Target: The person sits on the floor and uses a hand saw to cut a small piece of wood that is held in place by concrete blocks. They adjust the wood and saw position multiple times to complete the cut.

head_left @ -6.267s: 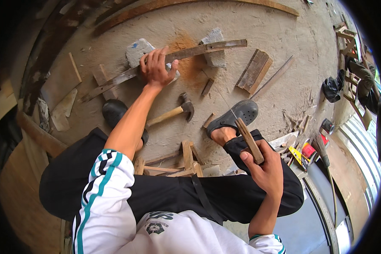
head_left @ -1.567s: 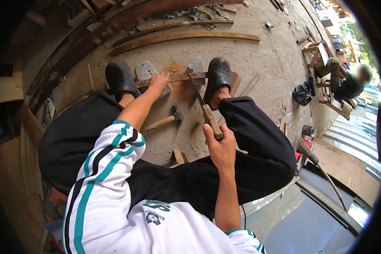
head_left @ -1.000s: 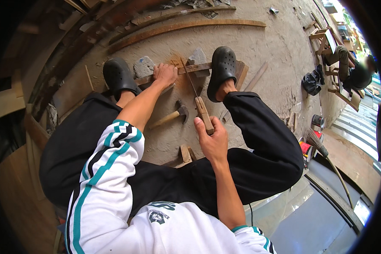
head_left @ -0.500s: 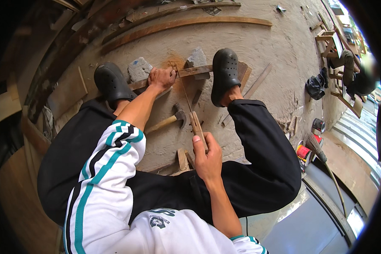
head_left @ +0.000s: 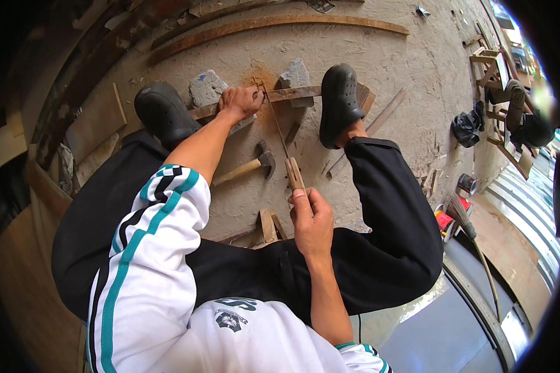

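My left hand (head_left: 240, 103) is closed over a long, narrow wooden strip (head_left: 292, 94), pressing it down close to the saw. The strip lies across two rough concrete chunks, a left one (head_left: 206, 87) and a right one (head_left: 295, 73). In my right hand (head_left: 312, 221) is the wooden handle of a handsaw (head_left: 277, 127). Its thin blade slants away from me and crosses the strip just right of my left knuckles. Orange sawdust (head_left: 262, 73) lies on the ground beyond that crossing. My right shoe (head_left: 340, 102) rests over the strip's right part.
A hammer (head_left: 246, 169) with a wooden handle lies between my legs, near a small wood piece (head_left: 268, 225). Long battens (head_left: 280, 21) lie farther off. At right are a black plastic bag (head_left: 468, 124), cans (head_left: 467, 184), a brush (head_left: 463, 217) and a wooden stool (head_left: 490, 65).
The view has shifted slightly, so the ground and objects sit higher in the picture. Both hands keep their grips, and the saw remains across the strip.
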`<action>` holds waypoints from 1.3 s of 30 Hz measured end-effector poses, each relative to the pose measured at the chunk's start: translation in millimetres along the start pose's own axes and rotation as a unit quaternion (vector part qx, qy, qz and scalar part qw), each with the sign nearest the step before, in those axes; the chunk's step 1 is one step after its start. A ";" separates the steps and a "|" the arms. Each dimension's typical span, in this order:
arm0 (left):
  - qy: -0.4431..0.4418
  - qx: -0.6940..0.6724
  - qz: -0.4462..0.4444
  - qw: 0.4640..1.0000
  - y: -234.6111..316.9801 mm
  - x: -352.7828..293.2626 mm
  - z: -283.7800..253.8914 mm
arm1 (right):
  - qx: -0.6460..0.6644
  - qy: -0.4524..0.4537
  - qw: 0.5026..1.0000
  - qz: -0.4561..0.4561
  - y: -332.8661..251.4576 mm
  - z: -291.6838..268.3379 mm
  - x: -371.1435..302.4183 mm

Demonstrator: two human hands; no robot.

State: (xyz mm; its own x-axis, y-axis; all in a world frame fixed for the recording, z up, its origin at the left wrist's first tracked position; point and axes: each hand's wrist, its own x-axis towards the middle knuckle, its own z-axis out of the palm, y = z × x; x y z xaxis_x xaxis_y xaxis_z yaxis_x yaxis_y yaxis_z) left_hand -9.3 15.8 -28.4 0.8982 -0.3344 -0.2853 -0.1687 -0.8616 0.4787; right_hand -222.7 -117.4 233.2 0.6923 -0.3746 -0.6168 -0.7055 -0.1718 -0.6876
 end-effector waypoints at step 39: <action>0.010 0.003 0.022 1.000 -16.3 1.0 3.2 | 0.015 -0.005 1.000 0.013 34.3 13.3 5.3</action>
State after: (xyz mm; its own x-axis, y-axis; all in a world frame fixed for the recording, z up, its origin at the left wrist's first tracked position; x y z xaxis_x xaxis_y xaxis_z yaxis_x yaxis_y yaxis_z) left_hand -7.0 28.3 -39.1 0.8975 -0.3645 -0.2481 -0.2107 -0.8489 0.4848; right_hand -241.2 -113.2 201.2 0.6749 -0.3687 -0.6391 -0.7192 -0.1351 -0.6815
